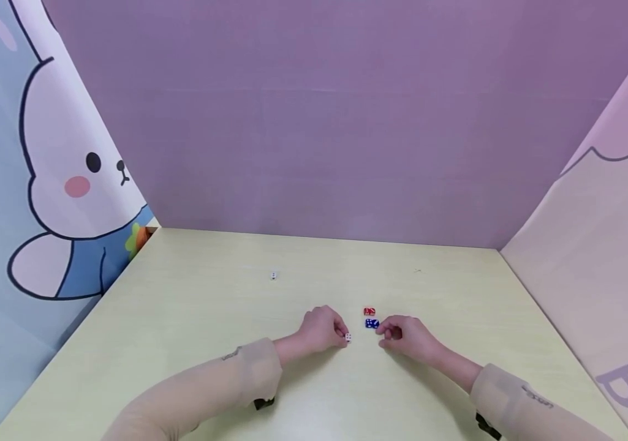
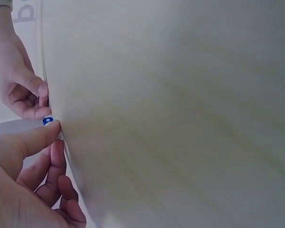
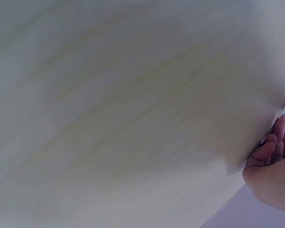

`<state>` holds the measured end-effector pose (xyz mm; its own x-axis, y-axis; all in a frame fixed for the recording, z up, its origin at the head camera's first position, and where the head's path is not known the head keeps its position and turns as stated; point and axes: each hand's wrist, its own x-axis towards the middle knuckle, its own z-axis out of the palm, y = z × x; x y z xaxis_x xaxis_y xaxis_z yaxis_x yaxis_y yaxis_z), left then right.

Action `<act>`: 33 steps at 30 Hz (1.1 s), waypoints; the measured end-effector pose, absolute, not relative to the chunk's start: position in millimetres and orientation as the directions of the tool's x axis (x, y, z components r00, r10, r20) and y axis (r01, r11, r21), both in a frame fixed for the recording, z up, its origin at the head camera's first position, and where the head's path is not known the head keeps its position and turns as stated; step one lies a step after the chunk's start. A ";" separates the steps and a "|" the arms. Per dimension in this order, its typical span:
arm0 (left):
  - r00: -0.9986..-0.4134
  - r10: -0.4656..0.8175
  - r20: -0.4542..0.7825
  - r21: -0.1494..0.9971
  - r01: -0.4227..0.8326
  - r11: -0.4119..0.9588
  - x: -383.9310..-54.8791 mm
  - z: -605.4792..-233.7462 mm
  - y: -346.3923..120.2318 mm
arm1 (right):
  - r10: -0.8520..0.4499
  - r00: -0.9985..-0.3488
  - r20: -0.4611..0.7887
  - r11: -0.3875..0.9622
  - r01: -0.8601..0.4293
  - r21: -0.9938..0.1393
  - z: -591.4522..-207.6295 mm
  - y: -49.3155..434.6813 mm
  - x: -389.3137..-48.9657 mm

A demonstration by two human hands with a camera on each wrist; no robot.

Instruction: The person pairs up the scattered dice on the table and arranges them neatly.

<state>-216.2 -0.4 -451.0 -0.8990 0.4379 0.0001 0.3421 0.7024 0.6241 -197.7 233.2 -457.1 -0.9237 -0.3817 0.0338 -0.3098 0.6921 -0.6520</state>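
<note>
My left hand (image 1: pixel 323 329) pinches a white die (image 1: pixel 348 337) between thumb and fingertips, low over the table. Just to its right, my right hand (image 1: pixel 408 337) has its thumb and index finger apart, with no die between them. The index fingertip lies right at the edge of a pair of blue dice (image 1: pixel 371 323) set side by side. Behind those sits a pair of red dice (image 1: pixel 369 312). In the left wrist view a blue die (image 2: pixel 48 120) shows between the two hands, while the left fingers hide the white one.
Another white die (image 1: pixel 273 275) lies farther back on the pale table (image 1: pixel 209 263), left of centre. A small dark mark (image 1: pixel 417 271) is on the tabletop at the back right. A purple panel (image 1: pixel 314 122) rises behind, with printed sheets at both sides.
</note>
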 end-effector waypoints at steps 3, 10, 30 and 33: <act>-0.901 0.433 -0.002 0.633 0.334 0.698 -217.0 -451.4 8.3 | -0.384 -0.922 0.038 0.694 -0.316 -0.647 -457.9 232.4 -197.9; -0.910 0.414 -0.028 0.685 0.285 0.671 -221.4 -454.1 25.7 | -0.393 -0.918 0.047 0.693 -0.330 -0.641 -457.9 232.3 -197.3; -0.902 0.432 0.021 0.628 0.348 0.696 -219.2 -453.1 50.2 | -0.421 -0.902 0.097 0.666 -0.379 -0.643 -457.7 233.2 -195.3; -0.902 0.431 0.029 0.625 0.353 0.696 -219.4 -453.4 51.0 | -0.426 -0.898 0.112 0.662 -0.394 -0.638 -458.5 233.0 -196.0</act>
